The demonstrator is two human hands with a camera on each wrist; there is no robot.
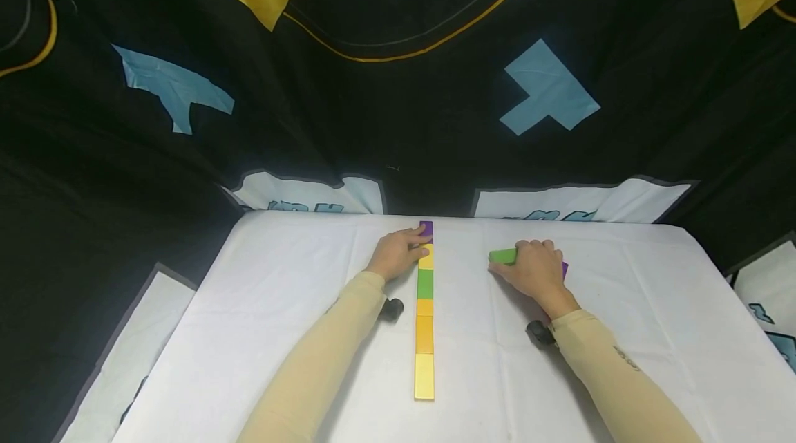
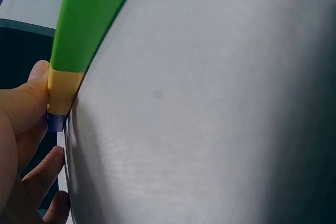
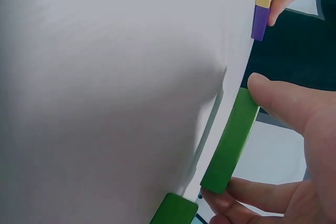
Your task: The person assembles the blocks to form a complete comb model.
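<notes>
A: One line of blocks [image 1: 425,312] runs down the middle of the white tabletop [image 1: 280,332], long axis straight away from the person. I count a purple block [image 1: 425,227] at the far end, then yellow, green, two orange and a pale yellow one nearest the camera; the far ones are partly hidden by the hand.

B: And the left hand [image 1: 396,253] sits right at that far end, fingers [image 2: 23,103] fairly straight, pressing against the side of the yellow and purple pieces.

A: To the right, well apart from the line, the right hand [image 1: 536,271] pinches a green block [image 3: 231,142], thumb on one end, fingers curled round the other. It is a flat bar, plain bright green.

B: In the head view it lies pointing leftward toward the line. A second green piece [image 3: 174,209] shows just beside it in the wrist view, and a sliver of purple [image 1: 564,269] peeks out behind the hand.
</notes>
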